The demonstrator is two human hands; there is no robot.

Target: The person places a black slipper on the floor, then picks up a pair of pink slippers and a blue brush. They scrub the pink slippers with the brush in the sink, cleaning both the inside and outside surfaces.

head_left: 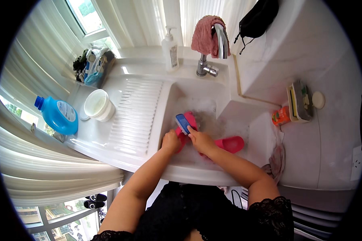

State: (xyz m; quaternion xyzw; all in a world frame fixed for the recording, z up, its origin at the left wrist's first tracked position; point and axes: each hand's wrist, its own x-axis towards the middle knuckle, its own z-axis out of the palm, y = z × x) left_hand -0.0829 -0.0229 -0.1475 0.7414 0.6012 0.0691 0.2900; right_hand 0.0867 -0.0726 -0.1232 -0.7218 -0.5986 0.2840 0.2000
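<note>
Two pink slippers [229,143] in the soapy sink [213,170]; left hand [171,141] grips one, right hand [200,139] seemingly clutches one blue brush [183,123] at twelve o'clock.

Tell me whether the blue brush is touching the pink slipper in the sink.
Touching. The head view shows the blue brush pressed on the pink slipper, no gap between them; the right hand grips the brush and the left hand holds the slipper.

Blue detergent bottle [57,115], white tub [98,105] (beside washboard), pump bottle [170,50].
</note>
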